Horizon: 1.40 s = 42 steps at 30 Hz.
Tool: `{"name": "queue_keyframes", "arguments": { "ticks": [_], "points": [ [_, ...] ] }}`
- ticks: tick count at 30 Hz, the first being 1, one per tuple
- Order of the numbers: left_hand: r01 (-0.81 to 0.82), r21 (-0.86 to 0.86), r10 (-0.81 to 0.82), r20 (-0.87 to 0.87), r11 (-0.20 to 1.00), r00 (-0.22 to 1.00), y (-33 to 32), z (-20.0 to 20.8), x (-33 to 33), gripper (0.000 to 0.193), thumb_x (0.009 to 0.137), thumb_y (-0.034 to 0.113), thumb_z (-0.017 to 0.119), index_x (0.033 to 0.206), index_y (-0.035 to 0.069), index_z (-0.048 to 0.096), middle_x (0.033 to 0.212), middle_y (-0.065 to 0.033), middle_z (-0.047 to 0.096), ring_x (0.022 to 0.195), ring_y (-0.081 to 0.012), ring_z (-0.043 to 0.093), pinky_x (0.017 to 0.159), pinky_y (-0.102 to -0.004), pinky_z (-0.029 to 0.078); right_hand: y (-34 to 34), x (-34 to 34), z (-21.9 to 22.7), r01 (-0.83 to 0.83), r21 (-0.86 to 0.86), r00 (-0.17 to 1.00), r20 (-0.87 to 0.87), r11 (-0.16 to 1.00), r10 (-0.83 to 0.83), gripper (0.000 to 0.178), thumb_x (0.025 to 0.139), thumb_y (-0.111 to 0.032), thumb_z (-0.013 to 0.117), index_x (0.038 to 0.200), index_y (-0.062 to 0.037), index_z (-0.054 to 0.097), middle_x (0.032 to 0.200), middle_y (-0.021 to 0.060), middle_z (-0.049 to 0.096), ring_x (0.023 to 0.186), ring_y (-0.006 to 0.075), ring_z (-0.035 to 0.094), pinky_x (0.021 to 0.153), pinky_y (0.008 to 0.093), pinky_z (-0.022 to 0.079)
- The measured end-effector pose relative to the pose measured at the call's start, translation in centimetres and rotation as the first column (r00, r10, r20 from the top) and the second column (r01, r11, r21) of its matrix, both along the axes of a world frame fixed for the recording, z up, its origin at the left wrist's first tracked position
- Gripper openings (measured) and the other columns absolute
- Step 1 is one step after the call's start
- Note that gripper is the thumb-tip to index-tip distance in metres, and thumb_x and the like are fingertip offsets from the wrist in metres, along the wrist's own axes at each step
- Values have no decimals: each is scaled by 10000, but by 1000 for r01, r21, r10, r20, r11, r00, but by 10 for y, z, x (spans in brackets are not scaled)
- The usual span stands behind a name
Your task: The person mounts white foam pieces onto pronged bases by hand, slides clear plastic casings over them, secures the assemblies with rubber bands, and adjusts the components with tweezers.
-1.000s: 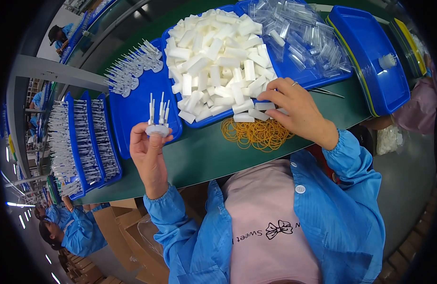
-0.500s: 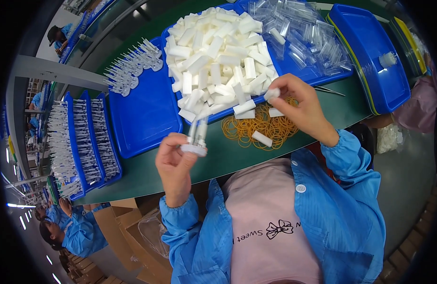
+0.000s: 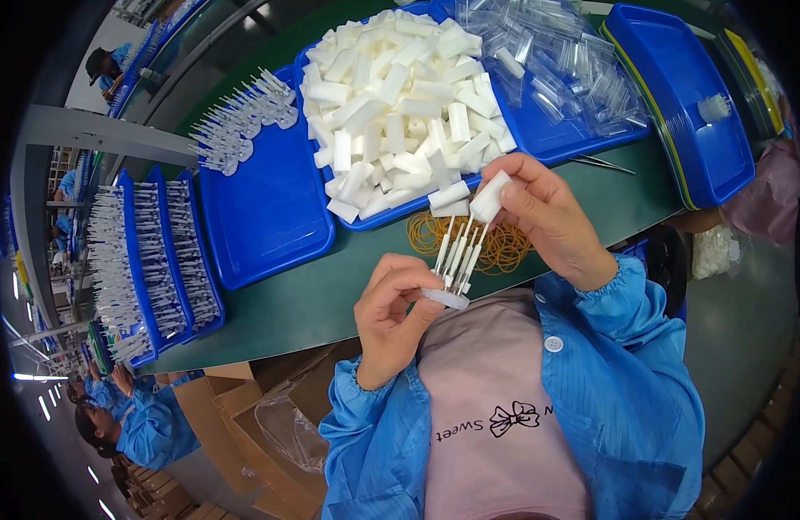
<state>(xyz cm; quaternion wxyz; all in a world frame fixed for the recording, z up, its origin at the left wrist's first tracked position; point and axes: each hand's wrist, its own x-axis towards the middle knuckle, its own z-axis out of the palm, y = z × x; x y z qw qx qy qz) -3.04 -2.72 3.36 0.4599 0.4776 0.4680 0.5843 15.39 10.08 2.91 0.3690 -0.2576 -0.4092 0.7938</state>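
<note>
Head camera view: a smooth, pale round base bearing slender white rods, the rodded piece, meets a matte white block with blunt ends above a green tabletop; thin, looped amber rubber bands tangle just beyond, near a heap of white pieces in a blue tray, with glossy clear plastic sleeves at far right and a smooth blue tray at left.

The left hand reaches in from the near side, fingers curled, gripping the base's left edge between thumb and fingers; the right hand angles in from the right, wrist bent, pinching the block between thumb and fingertips.

The rodded piece sits between the hands, its base toward the near side and its rods pointing far and slightly right; the block's long axis slants from near left to far right, its near end at the rod tips; whether it already encloses one cannot be told.
</note>
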Motion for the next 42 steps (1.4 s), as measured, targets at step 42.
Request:
{"name": "queue_keyframes", "arguments": {
  "ticks": [42],
  "points": [
    [-434,-1,430,133,901,893,-14,-20,-37,247,816,49,702,1032,0,593,1013,-83,594,877,-148,579,777,-284,489,-39,-14,-18,-644,718,672,696,263,-254,240,747,-237,720,901,-104,594,912,61,567,855,238,530,754,364,373]
  ]
}}
